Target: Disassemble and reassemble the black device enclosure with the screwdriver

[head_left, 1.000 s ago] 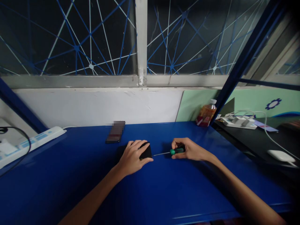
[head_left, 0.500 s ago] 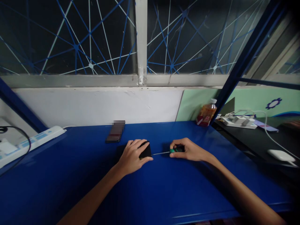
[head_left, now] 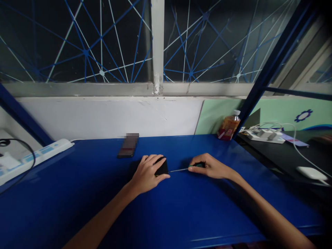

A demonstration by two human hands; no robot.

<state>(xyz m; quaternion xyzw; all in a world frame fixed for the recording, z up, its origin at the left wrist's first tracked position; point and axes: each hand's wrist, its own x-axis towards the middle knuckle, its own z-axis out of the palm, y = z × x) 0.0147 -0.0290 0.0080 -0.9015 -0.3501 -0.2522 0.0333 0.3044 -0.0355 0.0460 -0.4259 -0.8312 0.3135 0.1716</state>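
Observation:
My left hand [head_left: 149,174] grips a black box-like object [head_left: 163,167] on the blue table, fingers over its top and thumb along its near side. A screwdriver [head_left: 178,169] lies level between my hands, its thin metal shaft reaching the right side of the black object. My right hand [head_left: 204,165] is closed around the screwdriver's dark green and black handle, with thumb and forefinger at its front end. The fingers hide much of the handle. Where exactly the tip meets the object is too small to tell.
A dark phone [head_left: 129,145] lies beyond my left hand. White power strips [head_left: 38,159] run along the left edge. A drink bottle [head_left: 228,126] stands at the back right beside a blue frame post. On the black desk to the right lies a white charger [head_left: 311,173].
The fingers of my right hand have shifted on the screwdriver handle, covering more of its green front end. My left hand and the black object stay in place.

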